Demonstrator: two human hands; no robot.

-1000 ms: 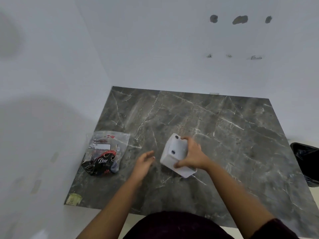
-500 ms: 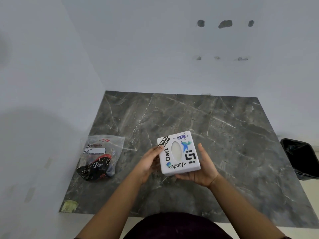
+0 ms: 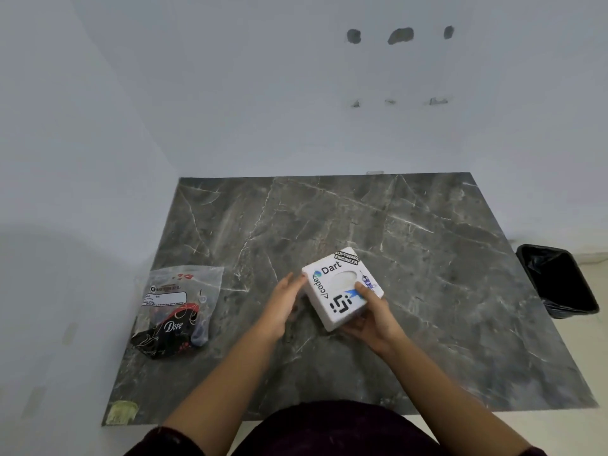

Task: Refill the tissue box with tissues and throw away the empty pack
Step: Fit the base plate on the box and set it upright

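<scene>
A white square tissue box (image 3: 335, 284) covered in stickers, with an oval slot on top, is held just above the dark marble table (image 3: 427, 258). My right hand (image 3: 371, 320) grips its near right corner, thumb on the top face. My left hand (image 3: 283, 301) rests flat against the box's left side, fingers spread. A clear plastic pack (image 3: 177, 307) holding a dark Dove wrapper lies on the table's left side, well apart from both hands.
A black-lined bin (image 3: 559, 281) stands on the floor past the table's right edge. White walls close the left and far sides. A yellowish sticker (image 3: 121, 411) marks the near left corner.
The box was flipped from its underside to sticker face up, then turned clockwise and shifted slightly right. My left hand came onto its side; my right hand moved from on top to underneath.
</scene>
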